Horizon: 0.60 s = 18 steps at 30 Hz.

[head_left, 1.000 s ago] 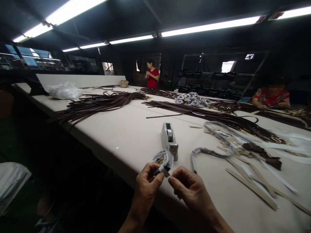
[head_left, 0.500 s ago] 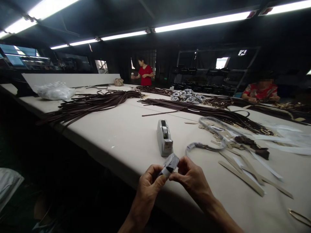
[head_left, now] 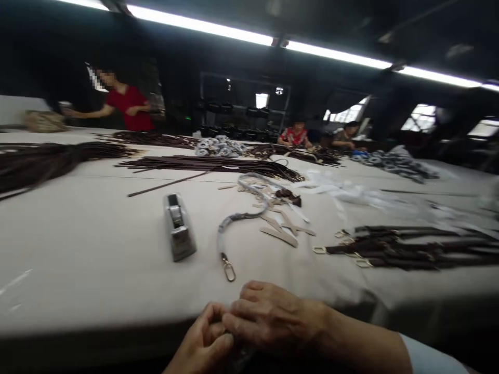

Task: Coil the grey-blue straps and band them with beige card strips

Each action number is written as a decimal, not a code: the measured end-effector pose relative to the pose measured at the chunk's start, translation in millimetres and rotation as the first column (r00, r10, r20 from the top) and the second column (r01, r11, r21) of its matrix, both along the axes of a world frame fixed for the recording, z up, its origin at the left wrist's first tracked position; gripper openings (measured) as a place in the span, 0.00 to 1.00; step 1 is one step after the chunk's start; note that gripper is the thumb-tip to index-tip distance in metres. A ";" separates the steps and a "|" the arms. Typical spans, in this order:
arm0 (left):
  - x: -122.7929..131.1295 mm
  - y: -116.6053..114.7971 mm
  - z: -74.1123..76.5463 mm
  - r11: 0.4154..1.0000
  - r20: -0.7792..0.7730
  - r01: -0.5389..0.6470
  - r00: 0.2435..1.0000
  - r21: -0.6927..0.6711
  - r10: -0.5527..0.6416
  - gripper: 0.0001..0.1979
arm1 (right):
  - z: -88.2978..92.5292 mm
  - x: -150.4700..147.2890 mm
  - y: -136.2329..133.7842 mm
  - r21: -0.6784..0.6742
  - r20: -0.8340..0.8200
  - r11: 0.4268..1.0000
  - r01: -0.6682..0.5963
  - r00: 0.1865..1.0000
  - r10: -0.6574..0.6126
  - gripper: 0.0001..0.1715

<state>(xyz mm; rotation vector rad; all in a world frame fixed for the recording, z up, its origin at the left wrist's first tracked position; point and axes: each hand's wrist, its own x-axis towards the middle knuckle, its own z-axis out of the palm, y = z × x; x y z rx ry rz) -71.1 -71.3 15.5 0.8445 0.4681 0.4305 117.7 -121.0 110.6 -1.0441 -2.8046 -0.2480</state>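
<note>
At the table's near edge, my left hand [head_left: 206, 340] is closed, its thumb and fingers pinched together. My right hand [head_left: 273, 317] is curled against it, its fingertips meeting the left fingers. Between and below them shows a little of a plastic-wrapped strap [head_left: 242, 353]; the rest is hidden by my hands. Just beyond lies a strap end with a gold clasp [head_left: 228, 271], joined to a length sheathed in clear film [head_left: 237, 217] that loops away. A grey tape dispenser [head_left: 180, 234] stands on the table to the left of it.
Beige strips [head_left: 278, 236] lie beyond the clasp. Dark straps with gold rings [head_left: 397, 248] are at right, more dark straps [head_left: 218, 165] farther back, and a heap of wrapped coils [head_left: 220, 146] behind. A person in red [head_left: 130, 106] stands at far left; others sit at the far side.
My view has swung right, and the dispenser now appears farther left. Both hands have come lower and closer together, with the right now covering most of the wrapped strap. The gold clasp has come into view.
</note>
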 end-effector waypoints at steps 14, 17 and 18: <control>63.5 2.2 4.8 0.445 -0.240 0.135 0.952 0.885 0.188 0.21 | -64.2 133.3 -220.7 -0.297 0.017 0.382 0.875 0.405 -0.914 0.22; 48.0 41.9 -4.8 0.022 0.003 -0.013 0.904 1.000 0.428 0.16 | -111.3 177.2 -304.9 -0.132 -0.181 0.300 0.945 0.274 -0.944 0.25; 41.1 54.9 -6.8 -0.113 0.056 0.000 0.871 0.994 0.488 0.15 | -131.0 190.6 -324.4 -0.089 -0.263 0.338 0.937 0.305 -0.915 0.24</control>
